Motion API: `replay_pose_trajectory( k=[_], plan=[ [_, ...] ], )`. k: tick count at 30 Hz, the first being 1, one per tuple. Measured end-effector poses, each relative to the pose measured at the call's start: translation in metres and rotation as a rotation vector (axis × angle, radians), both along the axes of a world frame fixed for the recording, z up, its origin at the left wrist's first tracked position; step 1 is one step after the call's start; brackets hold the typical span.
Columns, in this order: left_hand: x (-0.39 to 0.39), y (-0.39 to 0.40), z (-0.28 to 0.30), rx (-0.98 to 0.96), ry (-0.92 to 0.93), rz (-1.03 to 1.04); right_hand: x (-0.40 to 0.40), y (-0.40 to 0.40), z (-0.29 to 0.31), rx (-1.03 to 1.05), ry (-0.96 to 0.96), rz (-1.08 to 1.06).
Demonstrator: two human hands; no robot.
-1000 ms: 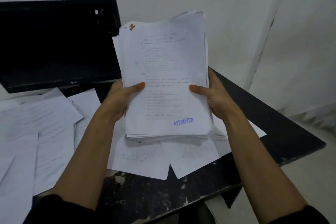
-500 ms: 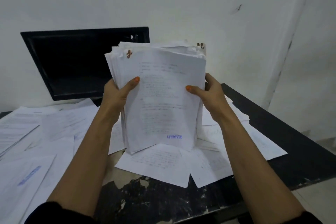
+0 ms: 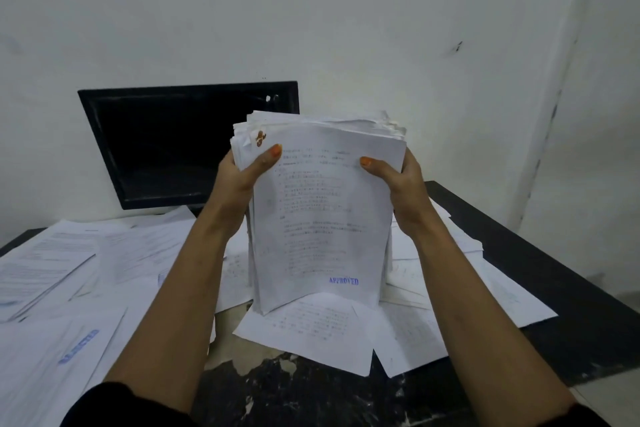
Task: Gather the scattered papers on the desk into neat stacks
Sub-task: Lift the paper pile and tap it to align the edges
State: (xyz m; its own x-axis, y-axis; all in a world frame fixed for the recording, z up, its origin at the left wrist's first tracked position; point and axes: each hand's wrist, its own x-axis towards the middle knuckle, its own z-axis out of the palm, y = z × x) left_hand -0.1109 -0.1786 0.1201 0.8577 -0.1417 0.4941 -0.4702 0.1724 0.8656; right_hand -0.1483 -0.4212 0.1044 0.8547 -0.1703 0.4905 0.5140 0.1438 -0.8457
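A thick stack of white papers [image 3: 322, 218] stands upright on its bottom edge on loose sheets on the desk. Its front page bears a blue "APPROVED" stamp near the bottom. My left hand [image 3: 239, 180] grips the stack's left side near the top, thumb on the front. My right hand [image 3: 398, 184] grips the right side the same way. Loose papers [image 3: 318, 326] lie flat under the stack. More scattered sheets [image 3: 69, 270] cover the desk's left half.
A black monitor [image 3: 173, 146] stands at the back against the white wall. The dark desk [image 3: 540, 267], its top worn and chipped at the front, ends at the right in an edge with floor beyond. One left sheet carries a blue stamp [image 3: 78, 347].
The stack has swung from tilted back to upright on its bottom edge. Both hands slid up its sides towards the top. The camera tilted up, showing more wall.
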Motion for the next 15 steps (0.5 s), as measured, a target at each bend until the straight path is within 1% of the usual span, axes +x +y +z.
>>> replay_pose_trajectory(
  k=[4, 8, 10, 12, 15],
  plan=[
    [0.000, 0.005, -0.011, -0.015, 0.031, -0.006, 0.000, -0.002, -0.007, 0.009, 0.019, -0.011],
    [-0.003, 0.001, -0.047, 0.027, 0.157, 0.009, 0.001, 0.000, -0.040, -0.050, 0.128, 0.025],
    [-0.002, 0.000, -0.057, 0.033, 0.183, 0.018, 0.002, 0.004, -0.049, -0.073, 0.160, -0.013],
    [0.000, 0.001, -0.056, 0.035, 0.192, 0.068, 0.003, 0.005, -0.046, -0.077, 0.153, -0.080],
    [0.003, 0.000, -0.047, 0.012, 0.169, 0.137, 0.003, 0.008, -0.040, -0.046, 0.116, -0.105]
  ],
)
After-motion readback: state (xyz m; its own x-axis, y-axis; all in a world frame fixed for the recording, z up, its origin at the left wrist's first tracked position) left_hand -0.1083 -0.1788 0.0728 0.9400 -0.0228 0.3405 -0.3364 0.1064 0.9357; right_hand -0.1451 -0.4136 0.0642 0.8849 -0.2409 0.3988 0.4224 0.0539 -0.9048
